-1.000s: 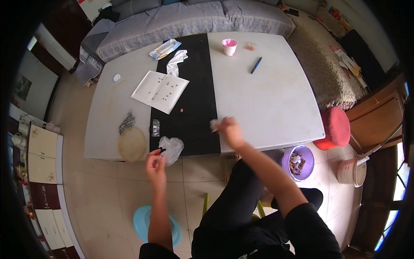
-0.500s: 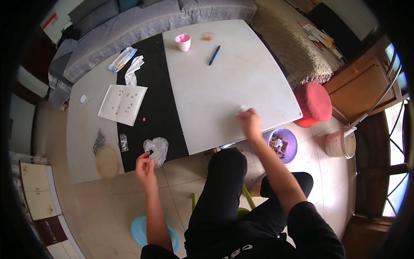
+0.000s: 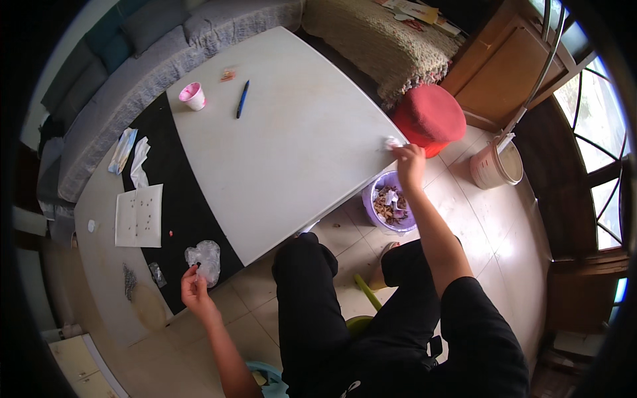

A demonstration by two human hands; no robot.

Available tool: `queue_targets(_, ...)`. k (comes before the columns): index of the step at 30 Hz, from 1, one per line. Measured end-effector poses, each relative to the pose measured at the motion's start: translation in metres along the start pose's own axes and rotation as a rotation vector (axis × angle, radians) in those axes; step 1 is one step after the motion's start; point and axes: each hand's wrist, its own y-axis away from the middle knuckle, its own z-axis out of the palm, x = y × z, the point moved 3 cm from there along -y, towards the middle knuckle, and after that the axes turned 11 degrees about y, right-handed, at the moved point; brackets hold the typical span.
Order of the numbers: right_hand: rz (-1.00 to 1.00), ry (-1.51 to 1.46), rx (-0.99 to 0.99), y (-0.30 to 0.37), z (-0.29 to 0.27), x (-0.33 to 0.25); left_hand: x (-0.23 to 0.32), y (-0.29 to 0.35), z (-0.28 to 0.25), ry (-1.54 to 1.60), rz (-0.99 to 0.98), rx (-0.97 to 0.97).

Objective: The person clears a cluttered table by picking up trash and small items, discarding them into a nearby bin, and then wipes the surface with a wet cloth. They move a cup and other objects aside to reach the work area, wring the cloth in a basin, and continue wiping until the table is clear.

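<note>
At the table's right corner my right hand (image 3: 411, 164) is closed on a crumpled white tissue (image 3: 392, 142). My left hand (image 3: 197, 292) is at the table's near edge, its fingers pinched on a small black piece (image 3: 198, 265) too small to name. Right beside that hand lies a crumpled clear plastic bag (image 3: 207, 259) on the black strip (image 3: 196, 207) across the table. Farther left, an open white booklet (image 3: 139, 216) bears several small dark bits. A tiny red piece (image 3: 170, 233) lies on the strip.
On the table (image 3: 285, 152) are a white cup (image 3: 193, 97) with pink inside, a blue pen (image 3: 243, 99), a tissue pack (image 3: 122, 151) and a tangled metal chain (image 3: 129, 280). Below my right hand stands a purple bin (image 3: 370, 211) holding scraps, near a red stool (image 3: 431, 119).
My right hand has moved right to the table's corner with the tissue. My left hand keeps its pinch beside the plastic bag. The whole view has swung toward the right.
</note>
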Motion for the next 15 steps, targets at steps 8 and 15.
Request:
queue_targets(8,1.044,-1.825,-0.406,0.079,0.009,0.106,0.0,-0.015,0.049,-0.018,-0.001,-0.099)
queue_targets(15,0.509,0.113,-0.614,0.104,-0.021,0.109,0.015,-0.02,0.093,-0.008,0.011,-0.203)
